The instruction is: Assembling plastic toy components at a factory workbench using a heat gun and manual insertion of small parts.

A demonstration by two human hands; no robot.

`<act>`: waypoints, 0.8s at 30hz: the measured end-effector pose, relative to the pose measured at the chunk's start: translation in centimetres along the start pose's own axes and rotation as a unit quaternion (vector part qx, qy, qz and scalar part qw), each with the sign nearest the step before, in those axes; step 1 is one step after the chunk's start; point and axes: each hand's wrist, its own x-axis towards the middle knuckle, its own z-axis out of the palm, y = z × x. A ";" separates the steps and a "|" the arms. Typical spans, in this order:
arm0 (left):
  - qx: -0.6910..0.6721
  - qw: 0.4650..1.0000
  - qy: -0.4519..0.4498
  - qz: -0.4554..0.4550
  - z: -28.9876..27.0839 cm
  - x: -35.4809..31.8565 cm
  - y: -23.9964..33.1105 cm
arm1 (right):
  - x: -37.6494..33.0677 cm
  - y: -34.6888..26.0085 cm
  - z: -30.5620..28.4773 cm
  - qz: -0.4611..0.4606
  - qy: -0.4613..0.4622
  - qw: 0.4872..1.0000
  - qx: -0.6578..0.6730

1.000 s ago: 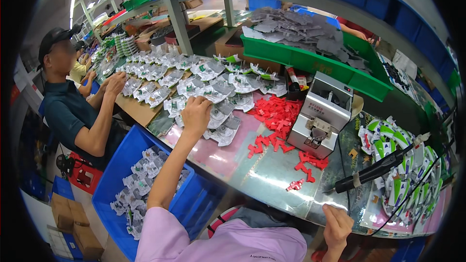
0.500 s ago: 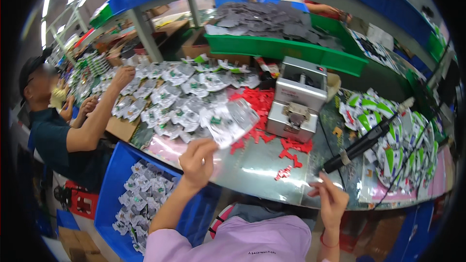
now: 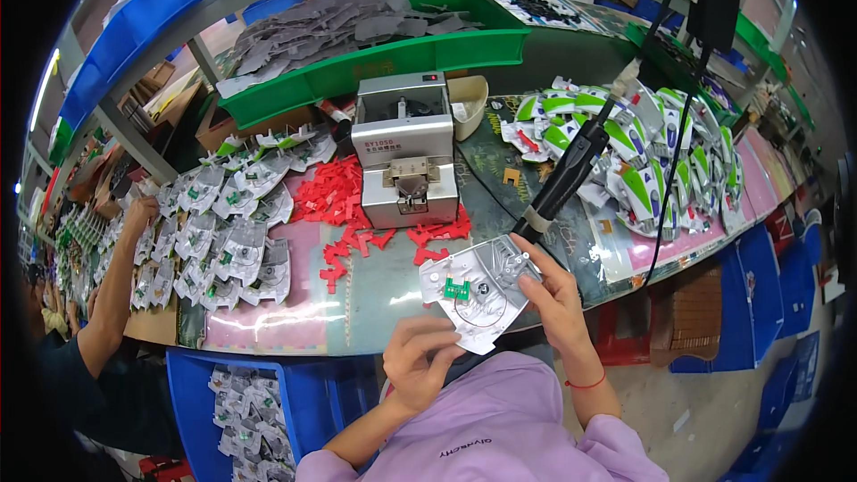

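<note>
A white plastic housing (image 3: 482, 314) with a small green circuit board (image 3: 457, 289) and a thin wire inside is held between both hands, just above the near table edge. My right hand (image 3: 558, 308) grips its grey, see-through end between thumb and fingers. At the lower left edge, my left hand (image 3: 420, 361) pinches the housing, the fingertips partly behind it. A black pen-shaped power screwdriver (image 3: 571, 170) slants beyond my right hand, its tip near those fingers. Small red plastic parts (image 3: 330, 192) lie heaped beyond the housing.
A silver screw feeder (image 3: 406, 187) stands mid-table. Similar housings (image 3: 237, 236) pile up at left, green-and-white shells (image 3: 647, 156) at right. Behind is a green tray (image 3: 375, 67) of grey sheets. A blue bin (image 3: 308, 402) sits below left. A co-worker's arm (image 3: 112, 290) reaches in at left.
My view has turned right. The housing, earlier in my left hand alone over the pile's edge, is now before me. My right hand, formerly empty, has taken hold of its see-through end.
</note>
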 end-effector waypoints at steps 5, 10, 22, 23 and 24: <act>-0.391 0.893 0.005 -0.221 0.6 -1.4 -0.4 | 0.4 -0.6 -0.4 0.008 -0.022 0.999 -0.041; -0.431 0.784 -0.044 -0.444 -0.1 1.0 1.7 | 1.2 -0.5 -1.3 -0.003 -0.091 0.991 -0.102; -0.463 0.747 -0.083 -0.470 1.0 0.5 1.8 | 1.4 -4.6 1.0 -0.322 -0.038 0.801 -0.503; -0.469 0.755 -0.065 -0.454 1.1 0.5 1.8 | 0.8 -4.9 1.4 -0.321 -0.041 0.802 -0.502; -0.470 0.754 -0.061 -0.454 1.2 0.4 1.9 | -0.1 -5.4 1.9 -0.329 -0.059 0.797 -0.502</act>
